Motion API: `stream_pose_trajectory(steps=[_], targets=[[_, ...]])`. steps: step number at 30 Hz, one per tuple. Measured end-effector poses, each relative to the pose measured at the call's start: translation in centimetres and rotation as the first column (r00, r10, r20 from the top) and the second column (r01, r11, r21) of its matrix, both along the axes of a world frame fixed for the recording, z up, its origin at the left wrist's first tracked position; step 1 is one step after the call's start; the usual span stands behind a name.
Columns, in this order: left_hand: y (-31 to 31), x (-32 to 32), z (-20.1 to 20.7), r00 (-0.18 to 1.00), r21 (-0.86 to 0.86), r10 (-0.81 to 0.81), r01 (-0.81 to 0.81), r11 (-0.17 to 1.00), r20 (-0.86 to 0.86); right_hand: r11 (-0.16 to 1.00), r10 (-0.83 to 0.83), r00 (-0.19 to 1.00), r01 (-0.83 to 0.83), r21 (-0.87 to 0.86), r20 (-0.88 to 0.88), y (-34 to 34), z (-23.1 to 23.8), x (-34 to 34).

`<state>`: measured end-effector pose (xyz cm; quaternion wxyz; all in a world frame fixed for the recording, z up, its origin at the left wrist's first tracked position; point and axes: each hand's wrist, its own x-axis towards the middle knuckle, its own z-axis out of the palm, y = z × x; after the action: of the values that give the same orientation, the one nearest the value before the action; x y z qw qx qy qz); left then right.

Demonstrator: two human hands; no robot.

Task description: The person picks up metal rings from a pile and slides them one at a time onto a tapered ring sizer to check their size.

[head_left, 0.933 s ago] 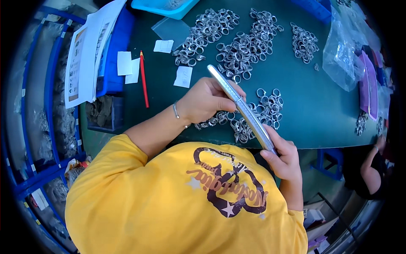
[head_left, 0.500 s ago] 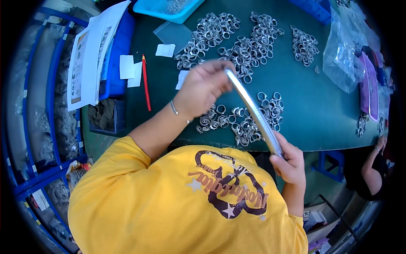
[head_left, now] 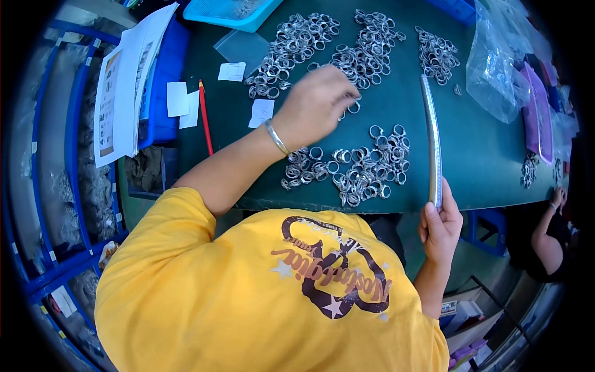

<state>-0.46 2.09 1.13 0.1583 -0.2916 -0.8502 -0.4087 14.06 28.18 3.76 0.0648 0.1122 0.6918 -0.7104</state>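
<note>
My right hand [head_left: 440,226] grips the thick lower end of a silver, tapered ring mandrel [head_left: 432,146], which points away from me over the table. No ring shows on its length. Over the table's middle, my left hand [head_left: 317,102], a metal bangle at its wrist, has thumb and fingers pinched together; whether something small is between them is hidden. Just by its fingertips lies a metal ring [head_left: 353,107]. Beyond this hand are two big heaps of silver rings, one at left [head_left: 297,46] and one at right [head_left: 372,53]. Nearer me lies a looser pile of rings [head_left: 372,167].
A smaller ring heap [head_left: 437,56] and a clear plastic bag [head_left: 496,68] lie at right, near a purple tray [head_left: 538,118]. On the left are a red pencil [head_left: 206,118], paper slips [head_left: 177,99] and a blue bin [head_left: 170,80]. Another person's arm [head_left: 545,232] shows far right.
My left hand has come away from the mandrel's thin tip and moved over the rings. My right hand has swung the mandrel rightward, so it stands more straight ahead.
</note>
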Motion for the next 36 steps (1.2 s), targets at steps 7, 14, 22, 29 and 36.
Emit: stream_pose_trajectory(steps=[7,14,22,29,36], targets=[[4.1,0.7,-1.3,0.942,-0.390,-0.290,0.334,0.858,0.168,0.999,0.029,1.000,-0.029,-0.021,0.000,-0.4,0.1,-0.4],[2.1,0.8,0.6,0.506,0.515,-0.430,-0.034,0.856,0.748,0.997,0.081,0.996,-0.081,-0.010,0.029,-0.2,0.2,0.1],[-1.4,0.8,-0.6,0.422,0.812,-0.712,-0.448,0.375,0.562,0.938,0.318,0.948,-0.311,0.153,-0.022,-0.6,0.2,-0.2],[-0.5,2.2,0.9,0.358,0.662,-0.572,-0.222,0.716,0.738,0.845,0.482,0.873,-0.440,0.304,-0.077,-1.9,1.1,-1.6],[-0.5,3.4,0.3,0.326,0.737,-0.673,-0.131,0.663,0.664,0.805,0.554,0.815,-0.474,0.358,-0.168,-2.4,1.0,-2.1]])
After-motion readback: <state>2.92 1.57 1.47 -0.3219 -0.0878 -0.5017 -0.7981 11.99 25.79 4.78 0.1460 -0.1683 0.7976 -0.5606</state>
